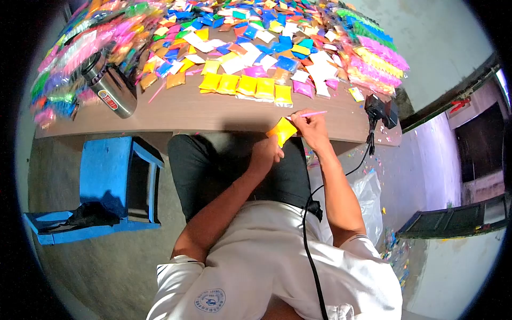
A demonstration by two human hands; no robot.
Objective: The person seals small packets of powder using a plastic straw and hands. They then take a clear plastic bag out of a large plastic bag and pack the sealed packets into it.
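My left hand (266,153) is closed on the lower left edge of a small yellow packet (282,131), held just off the table's front edge above my lap. Beside it, my right hand (312,129) pinches a thin pink stick (313,113), whose left end lies close to the packet's upper corner. Whether the stick touches the packet I cannot tell. On the table just beyond both hands, several similar yellow packets (246,85) lie in a row, one of them (283,96) nearest the right hand.
A heap of colourful packets (250,32) covers the back of the brown table (186,114). A steel flask (110,88) stands left; bundled bright packets (378,50) lie right. A black adapter (381,111) trails a cable. A blue stool (106,170) is on the floor.
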